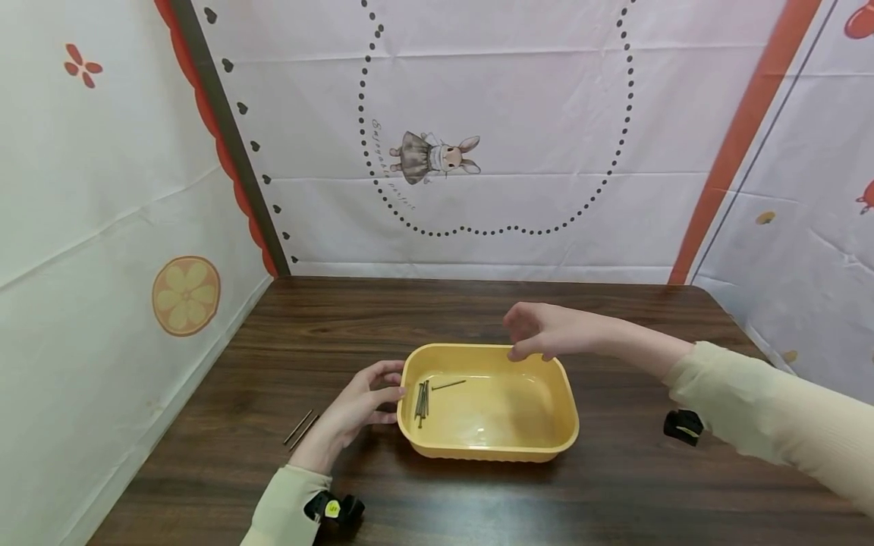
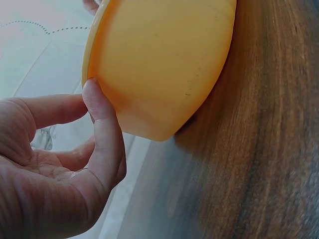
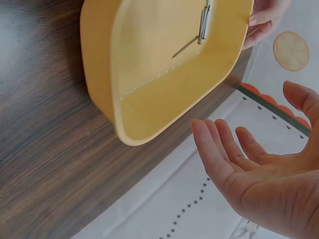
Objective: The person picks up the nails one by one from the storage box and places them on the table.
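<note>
Standing on the dark wood-grain table (image 1: 614,493), a yellow basin (image 1: 495,413), rectangular with rounded corners and smooth, slightly glossy walls, is between two hands. The left hand (image 1: 362,396) grips its left end, thumb at the rim. The right hand (image 1: 556,330), thumb spread wide from the fingers and holding nothing, hovers by the far rim. Slim, dull metallic nails (image 1: 422,402) lie bunched at the basin's left, one slanting beside them; two loose nails (image 1: 297,427) lie on the table near the left wrist.

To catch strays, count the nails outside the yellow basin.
2: one nail, another nail beside it, both on the table, left of the left hand; others may be hidden.
</note>
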A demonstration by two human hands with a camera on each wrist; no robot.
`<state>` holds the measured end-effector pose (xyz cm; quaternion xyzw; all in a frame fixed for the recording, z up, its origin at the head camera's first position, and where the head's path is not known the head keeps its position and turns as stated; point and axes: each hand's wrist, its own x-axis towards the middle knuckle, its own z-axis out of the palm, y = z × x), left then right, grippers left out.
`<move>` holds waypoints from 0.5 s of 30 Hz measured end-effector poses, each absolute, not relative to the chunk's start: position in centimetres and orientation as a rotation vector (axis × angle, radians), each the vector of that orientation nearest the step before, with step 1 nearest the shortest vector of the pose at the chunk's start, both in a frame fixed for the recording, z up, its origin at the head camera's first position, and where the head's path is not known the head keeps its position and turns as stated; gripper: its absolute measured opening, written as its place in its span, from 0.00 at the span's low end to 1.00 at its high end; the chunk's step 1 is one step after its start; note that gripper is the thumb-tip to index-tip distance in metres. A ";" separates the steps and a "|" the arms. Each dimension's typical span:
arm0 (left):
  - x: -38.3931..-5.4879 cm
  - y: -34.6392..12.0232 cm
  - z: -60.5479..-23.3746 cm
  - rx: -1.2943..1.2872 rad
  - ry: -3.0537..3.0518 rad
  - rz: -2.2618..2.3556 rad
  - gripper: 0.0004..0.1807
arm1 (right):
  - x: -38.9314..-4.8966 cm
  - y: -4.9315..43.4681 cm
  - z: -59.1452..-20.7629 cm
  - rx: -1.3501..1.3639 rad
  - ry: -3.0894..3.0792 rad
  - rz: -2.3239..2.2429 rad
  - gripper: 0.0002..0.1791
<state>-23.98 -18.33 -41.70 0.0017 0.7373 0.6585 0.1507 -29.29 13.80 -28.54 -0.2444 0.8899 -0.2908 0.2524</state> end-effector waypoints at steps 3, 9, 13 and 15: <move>-24.0 -18.3 -41.7 -0.002 2.121 1.895 0.28 | -29.3 13.1 -28.4 -0.679 2.423 -0.774 0.34; -24.1 -18.3 -41.8 0.012 2.117 1.893 0.28 | -29.3 12.1 -28.5 -0.689 2.414 -0.769 0.34; -24.1 -18.3 -41.9 0.025 2.112 1.894 0.28 | -29.5 11.5 -28.7 -0.691 2.405 -0.773 0.33; -24.1 -18.3 -42.0 0.026 2.109 1.897 0.28 | -29.5 11.2 -28.8 -0.695 2.402 -0.766 0.33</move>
